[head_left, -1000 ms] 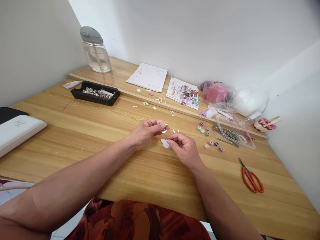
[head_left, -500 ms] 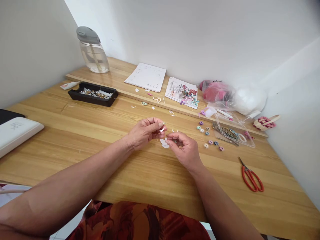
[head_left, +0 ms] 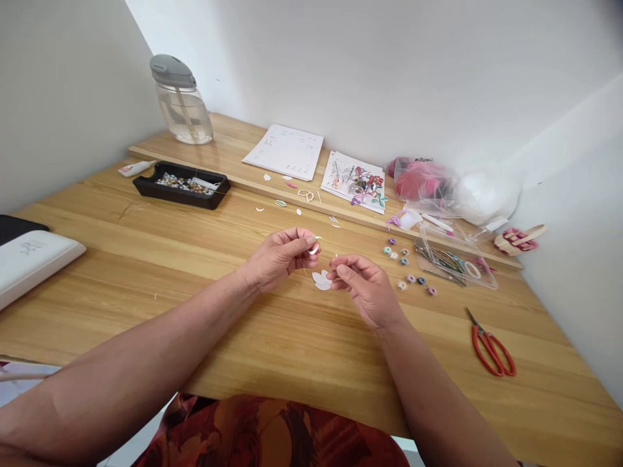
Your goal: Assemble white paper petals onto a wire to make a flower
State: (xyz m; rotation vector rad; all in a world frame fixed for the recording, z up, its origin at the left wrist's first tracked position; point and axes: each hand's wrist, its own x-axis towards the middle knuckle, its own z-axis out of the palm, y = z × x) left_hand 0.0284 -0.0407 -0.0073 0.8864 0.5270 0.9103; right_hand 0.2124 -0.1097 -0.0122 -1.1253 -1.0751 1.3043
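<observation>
My left hand hovers over the middle of the wooden table, its fingers pinched on a small white paper coil. A hand's width to the right, my right hand is closed in a pinch too, fingertips near a thin strip that I cannot make out clearly. Between the two hands white paper petal shapes lie flat on the table. Several small rolled paper coils in mixed colours are scattered to the right of my right hand.
Red scissors lie at the right. A clear plastic box, pink bag, flower cards, white papers, black bead tray, glue tube and water jug line the back. A white case sits left.
My right hand has shifted slightly right and off the white petal shapes, which now show fully. My left hand keeps its pinch on the coil, almost unmoved.
</observation>
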